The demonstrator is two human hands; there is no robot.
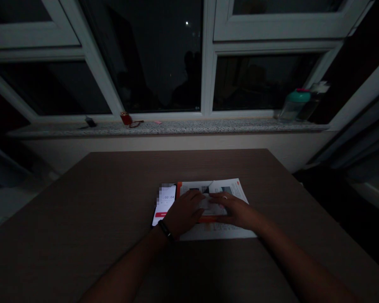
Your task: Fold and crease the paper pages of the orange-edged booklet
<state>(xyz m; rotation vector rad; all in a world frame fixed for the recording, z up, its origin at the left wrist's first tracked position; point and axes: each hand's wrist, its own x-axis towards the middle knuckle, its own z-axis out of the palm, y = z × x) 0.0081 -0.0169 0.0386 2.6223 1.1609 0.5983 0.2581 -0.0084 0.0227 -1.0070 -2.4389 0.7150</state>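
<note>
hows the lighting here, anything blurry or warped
In the head view the room is dim: the phone screen glows brightest, its top pixelated, while the left hand and right hand sit dark on the paper sheet. The window glass is black with dark silhouettes, and the wide lens bends the window frame outward at the edges.

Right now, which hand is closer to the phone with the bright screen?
Left. The left hand is right at the phone's edge, beside it. The right hand is farther away, past the left hand, resting on the papers.
</note>
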